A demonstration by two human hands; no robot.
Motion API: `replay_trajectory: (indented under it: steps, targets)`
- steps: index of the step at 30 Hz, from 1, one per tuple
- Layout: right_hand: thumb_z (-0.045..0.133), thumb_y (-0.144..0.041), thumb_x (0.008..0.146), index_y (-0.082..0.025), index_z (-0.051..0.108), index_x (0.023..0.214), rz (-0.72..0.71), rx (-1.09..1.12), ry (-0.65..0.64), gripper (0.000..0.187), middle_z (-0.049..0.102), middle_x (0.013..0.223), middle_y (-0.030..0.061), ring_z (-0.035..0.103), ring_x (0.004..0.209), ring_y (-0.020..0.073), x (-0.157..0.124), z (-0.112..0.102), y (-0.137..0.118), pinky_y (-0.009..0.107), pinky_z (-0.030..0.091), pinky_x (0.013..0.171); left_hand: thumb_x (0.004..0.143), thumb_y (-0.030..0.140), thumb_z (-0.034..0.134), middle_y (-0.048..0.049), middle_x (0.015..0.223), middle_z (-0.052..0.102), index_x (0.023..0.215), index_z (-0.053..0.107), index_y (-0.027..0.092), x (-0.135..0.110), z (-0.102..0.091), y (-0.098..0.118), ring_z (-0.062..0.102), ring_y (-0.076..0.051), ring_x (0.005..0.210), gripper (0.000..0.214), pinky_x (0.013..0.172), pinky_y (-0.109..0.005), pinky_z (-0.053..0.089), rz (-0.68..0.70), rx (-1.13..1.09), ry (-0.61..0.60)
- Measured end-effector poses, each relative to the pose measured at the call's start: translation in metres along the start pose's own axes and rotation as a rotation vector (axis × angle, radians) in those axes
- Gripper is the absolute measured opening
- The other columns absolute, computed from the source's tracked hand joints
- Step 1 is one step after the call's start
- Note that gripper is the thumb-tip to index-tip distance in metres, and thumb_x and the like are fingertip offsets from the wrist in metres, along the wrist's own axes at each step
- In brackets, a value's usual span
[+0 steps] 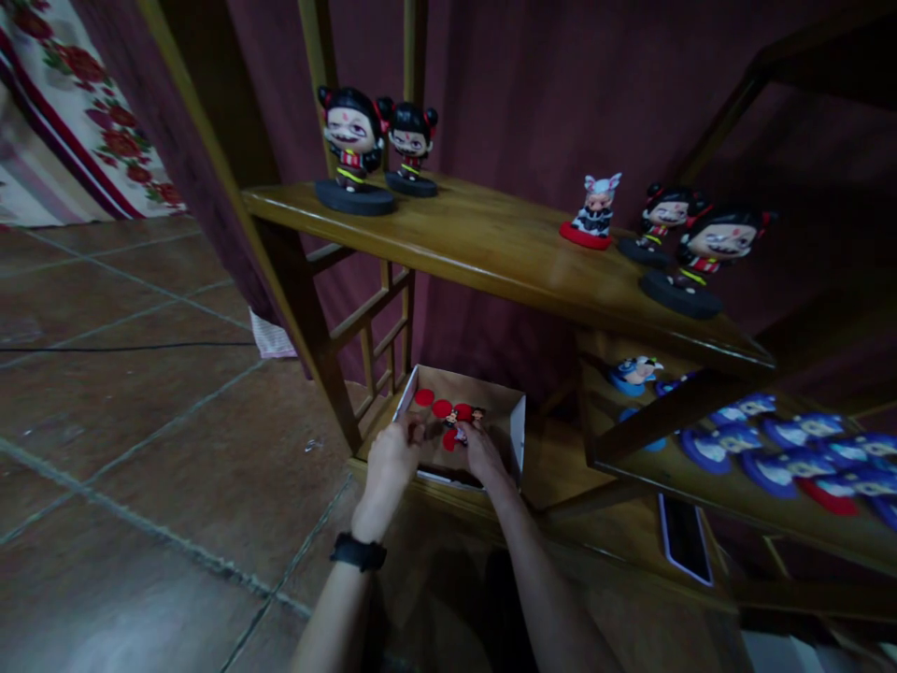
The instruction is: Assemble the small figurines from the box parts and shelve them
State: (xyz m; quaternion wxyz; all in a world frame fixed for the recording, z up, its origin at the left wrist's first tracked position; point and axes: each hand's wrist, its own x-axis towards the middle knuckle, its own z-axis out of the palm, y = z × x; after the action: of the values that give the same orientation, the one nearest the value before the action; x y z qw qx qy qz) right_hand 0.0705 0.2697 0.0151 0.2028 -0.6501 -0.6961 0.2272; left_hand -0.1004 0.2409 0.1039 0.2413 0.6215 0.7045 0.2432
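Observation:
Both my hands reach down into an open cardboard box (517, 422) on the lowest board of a wooden shelf. My left hand (392, 458) rests on the box's near left edge with its fingers curled. My right hand (482, 452) is inside the box, fingers closed around a small figure on a red base (459, 418). Other red-based figures (433, 404) lie in the box. A black band (358, 551) sits on my left wrist.
The top shelf board (491, 245) carries two black-haired dolls (354, 150) at the left and three figures (690, 252) at the right. A lower shelf holds several blue-based figures (785, 449). A phone (683, 540) lies on the bottom board. Tiled floor (140, 411) spreads left.

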Motion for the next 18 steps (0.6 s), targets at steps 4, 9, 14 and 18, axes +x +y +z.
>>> replay_trajectory:
  steps: [4, 9, 14, 18]
  targets:
    - [0.049, -0.02, 0.078, -0.026, 0.05, 0.116, 0.023, -0.113, 0.008, 0.039, 0.051, 0.118, 0.0053, 0.05, 0.107, 0.0194, 0.0, 0.004, -0.004, 0.029, 0.039, 0.087, 0.086, 0.021, 0.037, -0.0141, 0.093, 0.064, 0.109, 0.057, 0.015, -0.012, 0.01, 0.008, 0.06, -0.024, 0.082, 0.031, 0.073, -0.035, 0.042, 0.233, 0.296, -0.07]
    - [0.039, -0.025, 0.082, -0.024, 0.054, 0.105, 0.017, -0.165, -0.074, 0.027, 0.048, 0.119, 0.0074, 0.056, 0.089, 0.0179, -0.001, 0.002, -0.018, 0.03, 0.042, 0.075, 0.083, 0.008, 0.038, -0.0151, 0.094, 0.063, 0.098, 0.06, 0.011, -0.024, 0.032, 0.011, 0.058, -0.024, 0.089, 0.027, 0.077, -0.034, 0.042, 0.51, 0.408, -0.168]
    - [0.041, -0.024, 0.079, -0.021, 0.049, 0.112, -0.041, -0.153, -0.116, 0.034, 0.046, 0.118, 0.0106, 0.054, 0.097, 0.02, -0.007, -0.004, -0.024, 0.029, 0.041, 0.077, 0.081, 0.005, 0.042, -0.0184, 0.096, 0.063, 0.103, 0.059, 0.006, -0.03, 0.048, 0.014, 0.058, -0.024, 0.092, 0.028, 0.076, -0.034, 0.042, 0.564, 0.496, -0.228]
    - [0.041, -0.024, 0.079, -0.019, 0.051, 0.106, -0.076, -0.141, -0.143, 0.029, 0.047, 0.114, 0.0106, 0.053, 0.097, 0.0191, -0.008, -0.006, -0.015, 0.027, 0.041, 0.079, 0.082, 0.006, 0.042, -0.0196, 0.098, 0.062, 0.105, 0.057, 0.006, -0.033, 0.049, 0.016, 0.057, -0.024, 0.093, 0.028, 0.076, -0.035, 0.041, 0.588, 0.497, -0.206]
